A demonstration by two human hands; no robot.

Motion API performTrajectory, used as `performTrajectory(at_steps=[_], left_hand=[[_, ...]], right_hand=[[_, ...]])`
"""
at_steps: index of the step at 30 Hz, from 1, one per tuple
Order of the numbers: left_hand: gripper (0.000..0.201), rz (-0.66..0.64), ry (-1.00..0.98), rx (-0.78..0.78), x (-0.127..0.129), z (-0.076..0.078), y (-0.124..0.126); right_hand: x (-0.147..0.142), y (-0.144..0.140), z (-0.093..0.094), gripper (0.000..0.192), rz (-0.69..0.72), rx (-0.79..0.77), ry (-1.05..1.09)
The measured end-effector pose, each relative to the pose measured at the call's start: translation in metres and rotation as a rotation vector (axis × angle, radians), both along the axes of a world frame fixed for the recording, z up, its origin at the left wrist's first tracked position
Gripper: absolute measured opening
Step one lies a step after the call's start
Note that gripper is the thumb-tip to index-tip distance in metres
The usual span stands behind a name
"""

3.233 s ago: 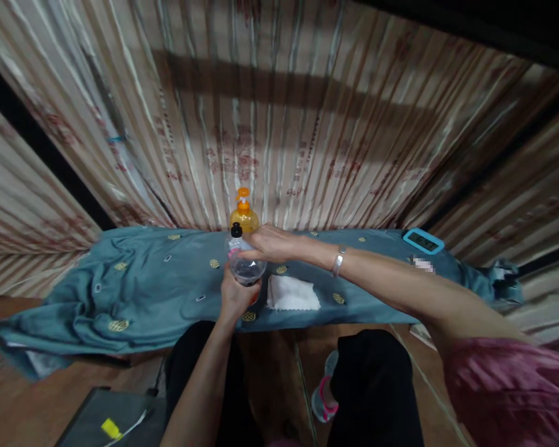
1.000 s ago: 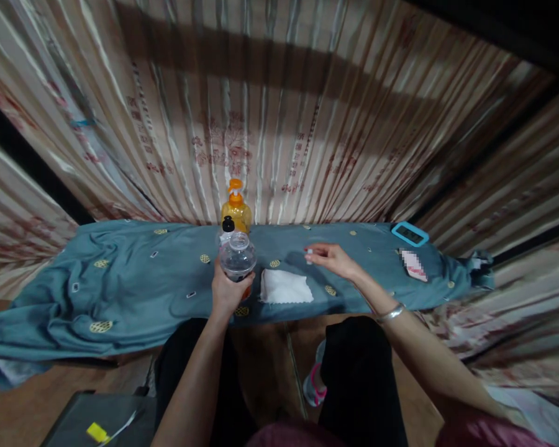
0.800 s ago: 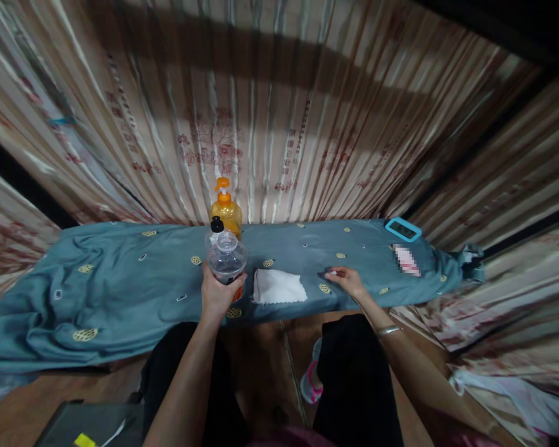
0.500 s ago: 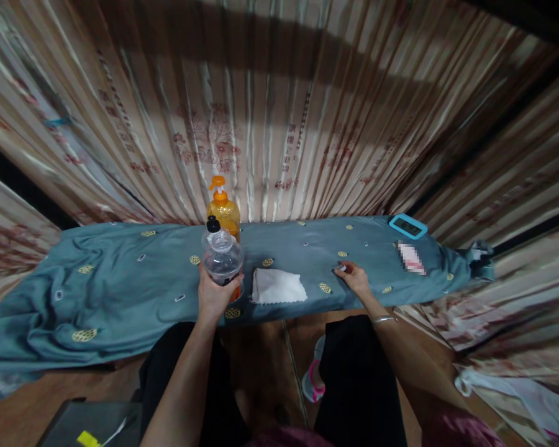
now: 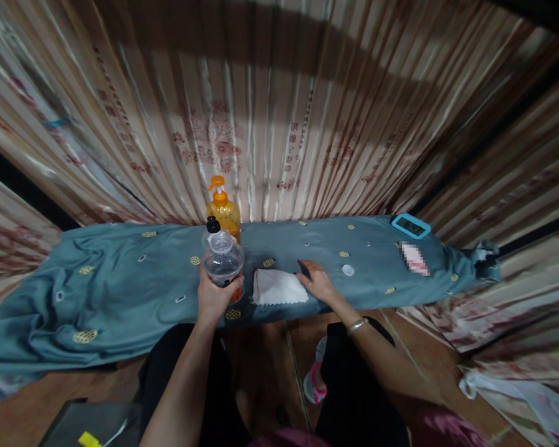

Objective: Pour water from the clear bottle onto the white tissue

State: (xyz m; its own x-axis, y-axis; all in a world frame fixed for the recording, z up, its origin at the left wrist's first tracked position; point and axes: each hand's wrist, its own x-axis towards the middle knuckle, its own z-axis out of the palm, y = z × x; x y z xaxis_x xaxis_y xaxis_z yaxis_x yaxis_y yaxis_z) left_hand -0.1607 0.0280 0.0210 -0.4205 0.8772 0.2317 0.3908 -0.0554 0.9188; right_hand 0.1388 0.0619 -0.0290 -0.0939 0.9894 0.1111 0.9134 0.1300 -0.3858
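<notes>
My left hand [image 5: 214, 297] is wrapped round a clear plastic bottle [image 5: 222, 261] with an uncapped neck, upright on the cloth-covered surface. Just behind it stand a bottle with a black top [image 5: 213, 225] and a yellow-orange pump bottle [image 5: 223, 211]. My right hand [image 5: 317, 281] hovers at the right edge of a folded white cloth [image 5: 279, 287], its fingers apart and nothing seen in them. A round white cap [image 5: 348, 270] lies to the right of that hand.
A blue-framed digital clock [image 5: 410, 226] sits at the far right, near a blurred pink-and-white packet [image 5: 414, 258]. Green patterned fabric [image 5: 135, 298] covers the long narrow surface. Pleated curtains [image 5: 261, 124] hang behind it. A dark stool [image 5: 93, 422] is at lower left.
My right hand has let go of the white cap, leaving it on the fabric, and moved left to the white cloth. My left hand stays on the bottle.
</notes>
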Motion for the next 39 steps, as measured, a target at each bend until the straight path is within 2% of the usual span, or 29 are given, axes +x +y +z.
performTrajectory(at_steps=[3,5,11,14,19,26,30,33,39], left_hand=[[0.085,-0.022,-0.017,0.012,0.0,-0.001,-0.001],[0.086,-0.013,-0.033,0.004,0.0,-0.001,-0.002],[0.089,-0.044,-0.071,-0.018,0.0,0.0,-0.004],[0.092,-0.062,-0.086,-0.022,0.001,0.001,-0.005],[0.094,-0.073,-0.107,-0.021,0.003,0.003,-0.007],[0.097,-0.088,-0.134,-0.038,0.002,0.001,-0.007],[0.097,-0.085,-0.141,-0.033,0.002,-0.001,-0.006],[0.095,-0.089,-0.15,-0.013,0.002,-0.003,-0.005],[0.089,-0.073,-0.13,-0.014,0.002,-0.005,-0.005]], right_hand=[[-0.035,0.004,-0.002,0.035,0.078,-0.061,0.005],[-0.043,0.006,0.001,0.028,0.108,-0.09,0.01],[-0.023,0.015,0.024,0.029,0.063,-0.061,-0.018],[-0.027,0.017,0.038,0.034,0.114,0.0,0.008],[-0.072,0.023,0.072,0.032,0.271,0.069,0.156],[-0.144,0.052,0.128,0.031,0.44,0.092,0.312],[-0.171,0.067,0.153,0.034,0.479,0.08,0.244],[-0.185,0.075,0.167,0.034,0.477,0.067,0.115],[-0.206,0.083,0.178,0.025,0.441,0.01,-0.153]])
